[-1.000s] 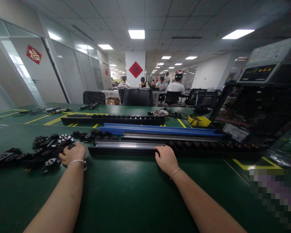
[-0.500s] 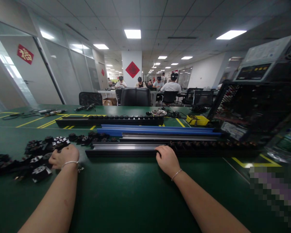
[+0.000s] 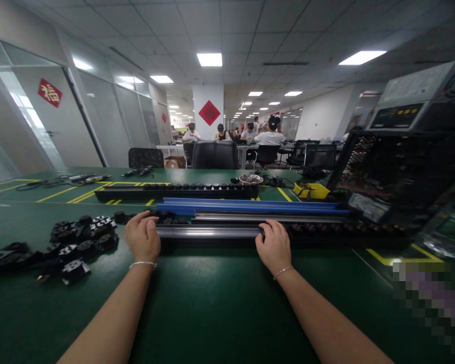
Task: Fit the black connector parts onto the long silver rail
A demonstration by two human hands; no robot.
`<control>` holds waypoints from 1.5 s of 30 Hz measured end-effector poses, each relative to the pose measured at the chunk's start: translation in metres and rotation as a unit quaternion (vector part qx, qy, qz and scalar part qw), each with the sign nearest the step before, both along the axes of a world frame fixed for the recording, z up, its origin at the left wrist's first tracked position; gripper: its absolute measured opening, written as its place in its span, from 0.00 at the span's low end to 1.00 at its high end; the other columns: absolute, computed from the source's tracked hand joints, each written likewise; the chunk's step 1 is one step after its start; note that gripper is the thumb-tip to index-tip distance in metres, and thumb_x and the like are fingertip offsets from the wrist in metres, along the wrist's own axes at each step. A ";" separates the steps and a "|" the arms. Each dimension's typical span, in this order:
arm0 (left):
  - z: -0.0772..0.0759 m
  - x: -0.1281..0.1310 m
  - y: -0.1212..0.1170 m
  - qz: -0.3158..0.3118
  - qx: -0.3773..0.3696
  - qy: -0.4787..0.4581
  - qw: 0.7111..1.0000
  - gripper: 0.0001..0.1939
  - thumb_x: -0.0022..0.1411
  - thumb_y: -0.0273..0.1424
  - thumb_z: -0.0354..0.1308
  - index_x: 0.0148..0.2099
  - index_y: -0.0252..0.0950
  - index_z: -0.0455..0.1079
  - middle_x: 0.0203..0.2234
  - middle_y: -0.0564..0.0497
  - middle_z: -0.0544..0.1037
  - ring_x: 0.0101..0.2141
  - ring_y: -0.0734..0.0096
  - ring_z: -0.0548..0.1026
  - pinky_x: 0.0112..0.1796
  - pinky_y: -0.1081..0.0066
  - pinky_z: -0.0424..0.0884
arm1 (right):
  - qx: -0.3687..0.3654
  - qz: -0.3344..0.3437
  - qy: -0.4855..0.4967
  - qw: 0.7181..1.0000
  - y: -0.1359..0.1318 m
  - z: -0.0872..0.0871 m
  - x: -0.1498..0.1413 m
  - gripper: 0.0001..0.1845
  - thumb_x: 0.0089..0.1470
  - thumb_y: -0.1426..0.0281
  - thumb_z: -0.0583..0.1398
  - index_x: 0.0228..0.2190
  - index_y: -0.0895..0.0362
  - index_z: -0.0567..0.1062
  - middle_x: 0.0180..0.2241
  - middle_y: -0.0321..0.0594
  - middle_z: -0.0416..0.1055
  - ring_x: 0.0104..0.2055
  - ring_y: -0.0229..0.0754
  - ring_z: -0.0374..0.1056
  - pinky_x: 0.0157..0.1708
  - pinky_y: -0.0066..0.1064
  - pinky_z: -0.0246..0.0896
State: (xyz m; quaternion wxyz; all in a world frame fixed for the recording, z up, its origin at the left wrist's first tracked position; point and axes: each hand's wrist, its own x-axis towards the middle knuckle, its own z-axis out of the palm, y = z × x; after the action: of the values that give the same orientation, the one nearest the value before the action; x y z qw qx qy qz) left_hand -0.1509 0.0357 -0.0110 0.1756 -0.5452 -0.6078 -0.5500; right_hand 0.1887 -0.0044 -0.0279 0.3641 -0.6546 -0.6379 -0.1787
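Note:
A long black track [image 3: 212,232] with a shiny grey channel lies across the green table in front of me. At its left end is my left hand [image 3: 142,240], fingers curled; whatever they hold is hidden behind them. My right hand [image 3: 276,247] rests over the middle of the track, with a dark piece, seemingly a black socket module, partly showing between thumb and fingers. To the right of that hand, a row of black socket modules [image 3: 326,229] sits along the track. Loose black socket modules [image 3: 74,247] lie in a pile to the left of my left hand.
Behind the track lie a blue rail [image 3: 250,206], a silver rail [image 3: 265,216] and another filled black track [image 3: 174,192]. A metal dish [image 3: 251,179], a yellow tray [image 3: 311,190] and an open computer case [image 3: 394,172] stand farther back. Several people sit in the background.
My left hand has moved right from the loose module pile to the track's left end. My right hand has shifted slightly right, and a dark piece now shows at its fingertips.

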 end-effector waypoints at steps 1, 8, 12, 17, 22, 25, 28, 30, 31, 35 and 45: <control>-0.003 0.005 -0.002 0.000 -0.001 -0.001 1.000 0.22 0.62 0.37 0.39 0.35 0.35 0.73 0.43 0.42 0.74 0.49 0.59 0.67 0.53 0.59 0.59 | 0.002 0.002 -0.001 1.000 0.001 -0.001 0.001 0.16 0.52 0.73 0.53 0.40 0.61 0.75 0.48 0.50 0.68 0.55 0.51 0.58 0.56 0.44 0.53; -0.015 0.025 -0.012 0.005 -0.092 0.059 0.994 0.17 0.62 0.37 0.45 0.41 0.37 0.73 0.46 0.43 0.73 0.53 0.54 0.64 0.52 0.56 0.59 | 0.009 0.018 0.012 1.000 0.004 -0.003 0.001 0.16 0.52 0.73 0.52 0.40 0.61 0.75 0.48 0.51 0.67 0.53 0.51 0.59 0.55 0.42 0.56; -0.011 0.042 -0.016 -0.016 -0.103 0.107 0.989 0.16 0.61 0.34 0.47 0.47 0.37 0.70 0.51 0.43 0.70 0.57 0.55 0.60 0.55 0.54 0.57 | 0.010 0.021 0.033 0.999 0.005 -0.004 0.001 0.17 0.51 0.74 0.52 0.40 0.60 0.75 0.49 0.52 0.66 0.53 0.52 0.59 0.54 0.44 0.57; 0.002 0.061 -0.026 -0.084 -0.026 0.162 0.983 0.16 0.61 0.31 0.49 0.51 0.37 0.67 0.54 0.43 0.68 0.60 0.57 0.58 0.58 0.55 0.55 | 0.005 0.010 0.037 0.999 0.006 -0.005 0.001 0.17 0.51 0.73 0.52 0.41 0.61 0.74 0.50 0.52 0.66 0.53 0.52 0.59 0.54 0.44 0.56; 0.003 0.076 -0.034 -0.179 0.003 0.219 0.959 0.17 0.62 0.28 0.48 0.53 0.37 0.65 0.55 0.43 0.67 0.59 0.58 0.60 0.57 0.54 0.59 | 0.006 0.009 0.031 0.999 0.006 -0.006 0.002 0.17 0.51 0.73 0.52 0.42 0.62 0.74 0.50 0.53 0.65 0.54 0.52 0.59 0.55 0.44 0.55; -0.002 0.080 -0.033 -0.209 -0.023 0.232 0.950 0.18 0.62 0.28 0.48 0.54 0.38 0.64 0.56 0.43 0.66 0.58 0.58 0.61 0.57 0.53 0.61 | 0.012 0.019 0.036 0.999 0.006 -0.006 0.003 0.17 0.51 0.74 0.51 0.41 0.61 0.74 0.50 0.53 0.66 0.53 0.51 0.60 0.55 0.44 0.55; -0.006 0.081 -0.030 -0.214 -0.046 0.232 0.948 0.19 0.63 0.30 0.48 0.56 0.38 0.63 0.58 0.42 0.65 0.58 0.58 0.61 0.57 0.53 0.62 | 0.013 0.022 0.040 0.999 0.007 -0.007 0.004 0.17 0.50 0.74 0.52 0.41 0.61 0.74 0.50 0.53 0.66 0.53 0.51 0.60 0.54 0.44 0.56; -0.008 0.081 -0.027 -0.210 -0.063 0.233 0.947 0.19 0.63 0.31 0.47 0.56 0.38 0.63 0.58 0.42 0.64 0.59 0.58 0.61 0.57 0.54 0.61 | 0.015 0.023 0.042 0.999 0.007 -0.007 0.004 0.17 0.50 0.74 0.52 0.41 0.60 0.73 0.50 0.52 0.66 0.53 0.51 0.60 0.54 0.44 0.56; -0.009 0.081 -0.026 -0.207 -0.072 0.235 0.947 0.20 0.64 0.32 0.47 0.57 0.38 0.63 0.59 0.42 0.64 0.60 0.58 0.60 0.57 0.54 0.61 | 0.015 0.025 0.042 0.999 0.006 -0.007 0.003 0.17 0.51 0.74 0.52 0.41 0.60 0.73 0.50 0.51 0.66 0.53 0.50 0.61 0.54 0.44 0.56; -0.014 0.080 -0.022 -0.196 -0.117 0.255 0.940 0.22 0.65 0.36 0.46 0.59 0.38 0.62 0.60 0.43 0.63 0.61 0.57 0.57 0.58 0.53 0.59 | 0.007 0.037 0.045 0.998 0.005 -0.006 0.002 0.17 0.51 0.73 0.52 0.41 0.60 0.73 0.51 0.50 0.66 0.53 0.50 0.61 0.54 0.42 0.57; -0.024 0.082 -0.024 -0.160 -0.212 0.296 0.917 0.23 0.66 0.41 0.43 0.61 0.43 0.61 0.61 0.46 0.61 0.63 0.53 0.53 0.59 0.44 0.50 | -0.040 -0.014 0.035 0.999 -0.001 0.001 -0.002 0.19 0.53 0.71 0.52 0.46 0.61 0.71 0.53 0.51 0.65 0.52 0.51 0.62 0.50 0.41 0.58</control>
State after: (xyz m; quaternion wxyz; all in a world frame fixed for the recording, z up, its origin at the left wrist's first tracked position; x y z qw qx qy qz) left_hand -0.0687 0.0118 -0.0353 0.1372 -0.7975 -0.5353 -0.2421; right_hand 0.1868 -0.0050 -0.0268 0.3571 -0.6833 -0.6222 -0.1356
